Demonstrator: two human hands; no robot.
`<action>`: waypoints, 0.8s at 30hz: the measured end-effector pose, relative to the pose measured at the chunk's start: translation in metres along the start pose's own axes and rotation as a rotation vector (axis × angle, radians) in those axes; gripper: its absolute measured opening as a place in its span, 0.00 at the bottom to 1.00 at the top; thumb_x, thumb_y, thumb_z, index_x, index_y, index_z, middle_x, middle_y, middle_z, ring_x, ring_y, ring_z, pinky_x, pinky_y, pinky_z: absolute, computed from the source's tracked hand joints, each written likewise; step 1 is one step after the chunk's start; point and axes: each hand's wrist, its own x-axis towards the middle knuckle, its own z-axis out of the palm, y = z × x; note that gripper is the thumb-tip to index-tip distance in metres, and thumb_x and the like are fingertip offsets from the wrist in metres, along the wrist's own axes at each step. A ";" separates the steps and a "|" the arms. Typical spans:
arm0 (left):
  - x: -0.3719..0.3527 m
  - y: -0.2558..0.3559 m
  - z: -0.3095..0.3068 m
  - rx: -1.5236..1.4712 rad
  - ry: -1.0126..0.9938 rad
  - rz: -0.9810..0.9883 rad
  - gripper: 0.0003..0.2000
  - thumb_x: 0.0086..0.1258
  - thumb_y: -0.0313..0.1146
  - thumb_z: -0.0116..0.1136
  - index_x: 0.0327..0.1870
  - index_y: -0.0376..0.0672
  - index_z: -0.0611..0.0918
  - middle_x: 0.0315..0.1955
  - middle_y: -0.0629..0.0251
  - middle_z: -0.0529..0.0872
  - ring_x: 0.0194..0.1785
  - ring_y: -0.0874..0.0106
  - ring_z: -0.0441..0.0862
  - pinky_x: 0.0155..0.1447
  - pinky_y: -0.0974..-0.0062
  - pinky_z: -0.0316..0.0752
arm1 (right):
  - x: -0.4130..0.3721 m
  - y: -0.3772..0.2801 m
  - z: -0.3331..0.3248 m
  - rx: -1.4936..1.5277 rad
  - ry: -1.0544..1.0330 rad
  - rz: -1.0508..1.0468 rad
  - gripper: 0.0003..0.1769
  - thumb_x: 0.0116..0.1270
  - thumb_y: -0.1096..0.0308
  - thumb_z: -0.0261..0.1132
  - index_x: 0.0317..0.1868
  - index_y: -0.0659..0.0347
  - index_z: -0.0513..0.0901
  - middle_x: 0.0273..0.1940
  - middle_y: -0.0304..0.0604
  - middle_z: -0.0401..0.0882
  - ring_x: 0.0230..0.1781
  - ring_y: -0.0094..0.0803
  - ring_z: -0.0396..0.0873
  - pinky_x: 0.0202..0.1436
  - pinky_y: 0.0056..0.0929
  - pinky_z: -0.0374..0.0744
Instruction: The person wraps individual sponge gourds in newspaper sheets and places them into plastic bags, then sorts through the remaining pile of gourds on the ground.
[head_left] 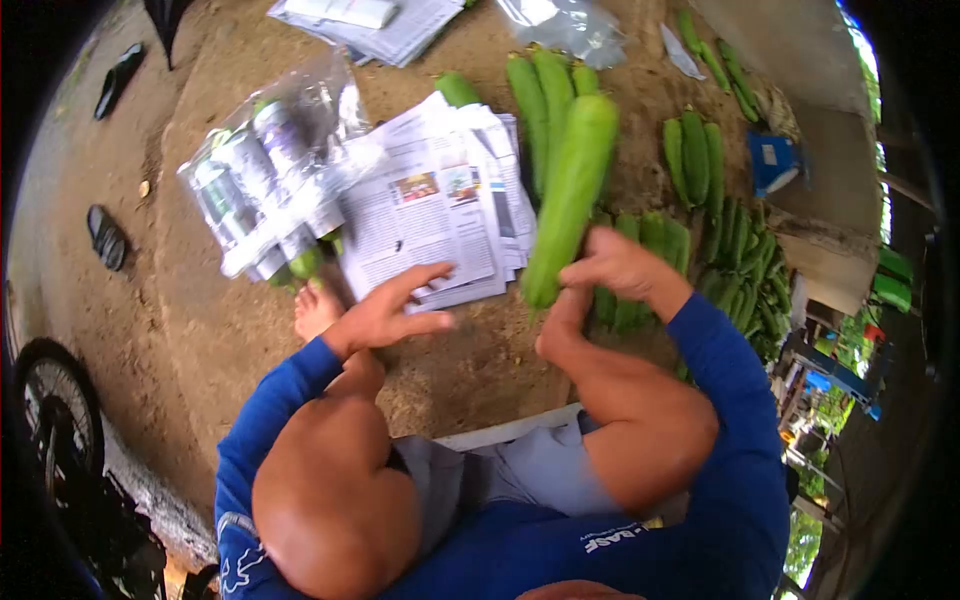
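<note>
A long green gourd (575, 195) slants upward in front of me, with my right hand (622, 268) closed around its lower right side. My left hand (392, 312) has its fingers spread and holds nothing, just over the bottom edge of the newspaper sheets (415, 215). Those printed sheets lie in a loose stack on the ground. Behind the held gourd, more long green gourds (528, 95) lie side by side. To the left, a clear plastic bag (270, 170) contains several paper-wrapped gourds with green ends showing.
Several shorter green gourds (692, 158) and a large pile (745, 260) lie at the right, near a blue packet (775, 163). More newspapers (400, 28) and clear plastic (565, 28) are at the top. Sandals (106, 238) and a wheel (58, 400) stand left.
</note>
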 end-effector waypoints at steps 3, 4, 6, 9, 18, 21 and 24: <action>0.024 0.013 0.010 -0.355 -0.014 0.084 0.38 0.71 0.48 0.68 0.76 0.39 0.65 0.65 0.60 0.76 0.66 0.66 0.74 0.68 0.67 0.72 | 0.057 0.004 0.074 -0.452 -0.173 -0.011 0.31 0.62 0.66 0.75 0.63 0.72 0.78 0.59 0.48 0.82 0.57 0.33 0.79 0.63 0.34 0.76; 0.026 0.015 0.013 -0.601 0.016 -0.025 0.35 0.72 0.47 0.67 0.73 0.38 0.68 0.62 0.61 0.77 0.65 0.69 0.74 0.69 0.68 0.71 | 0.073 -0.003 0.094 -0.503 -0.193 -0.008 0.32 0.62 0.65 0.76 0.64 0.71 0.78 0.58 0.49 0.82 0.56 0.33 0.79 0.63 0.34 0.76; 0.011 0.003 0.007 -0.602 0.268 -0.028 0.30 0.69 0.37 0.70 0.68 0.38 0.70 0.55 0.63 0.80 0.59 0.74 0.76 0.63 0.71 0.74 | 0.097 -0.006 0.109 -0.494 -0.230 0.023 0.32 0.63 0.62 0.75 0.63 0.71 0.78 0.56 0.51 0.84 0.55 0.35 0.81 0.64 0.36 0.76; -0.003 -0.020 -0.005 -0.399 0.520 -0.089 0.29 0.64 0.36 0.74 0.63 0.36 0.72 0.43 0.67 0.81 0.45 0.76 0.79 0.51 0.74 0.78 | 0.130 0.033 0.082 -0.911 -0.122 -0.323 0.33 0.61 0.59 0.76 0.63 0.66 0.78 0.63 0.55 0.78 0.62 0.45 0.78 0.64 0.42 0.77; -0.003 -0.048 -0.013 -0.049 0.428 -0.318 0.40 0.62 0.48 0.74 0.69 0.33 0.68 0.47 0.48 0.85 0.50 0.62 0.84 0.55 0.66 0.78 | 0.155 0.100 0.072 -1.933 0.022 -0.748 0.23 0.65 0.70 0.60 0.61 0.60 0.77 0.71 0.52 0.68 0.74 0.51 0.64 0.64 0.52 0.73; 0.001 -0.052 -0.010 0.154 0.397 -0.221 0.40 0.63 0.46 0.74 0.71 0.34 0.67 0.47 0.52 0.84 0.49 0.65 0.83 0.53 0.67 0.78 | 0.151 0.102 0.057 -1.912 0.045 -0.851 0.12 0.65 0.66 0.60 0.46 0.58 0.82 0.60 0.49 0.76 0.65 0.49 0.72 0.56 0.49 0.75; 0.005 -0.050 -0.015 0.254 0.365 -0.245 0.41 0.60 0.46 0.74 0.70 0.35 0.68 0.52 0.43 0.83 0.55 0.52 0.83 0.60 0.60 0.77 | 0.142 0.097 0.052 -1.932 -0.012 -0.697 0.05 0.62 0.67 0.61 0.37 0.56 0.81 0.40 0.42 0.80 0.50 0.41 0.79 0.50 0.46 0.76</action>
